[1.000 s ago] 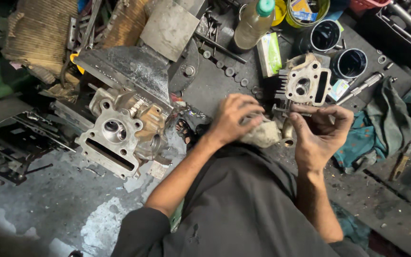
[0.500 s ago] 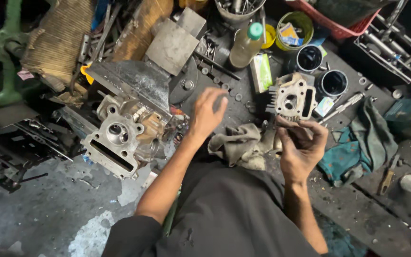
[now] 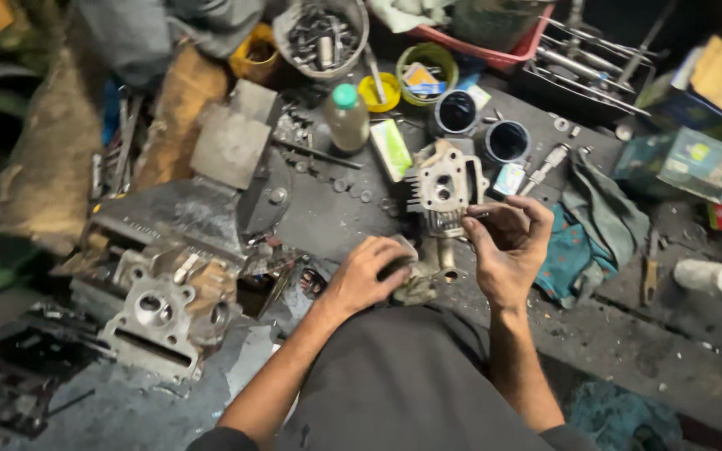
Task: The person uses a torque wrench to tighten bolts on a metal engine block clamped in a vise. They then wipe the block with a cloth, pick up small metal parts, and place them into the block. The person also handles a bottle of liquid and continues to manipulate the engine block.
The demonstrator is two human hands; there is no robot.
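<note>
Grey rag (image 3: 411, 284) under left hand (image 3: 367, 276)

grey metal cylinder head (image 3: 443, 185), dirty grey-brown rag (image 3: 412, 284), teal cloth (image 3: 574, 250), green-capped bottle (image 3: 348, 117)

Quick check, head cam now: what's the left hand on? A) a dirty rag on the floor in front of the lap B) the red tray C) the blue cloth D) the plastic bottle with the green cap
A: the left hand presses on the dirty rag just below the finned engine part, while the bottle stands untouched farther back.
</note>
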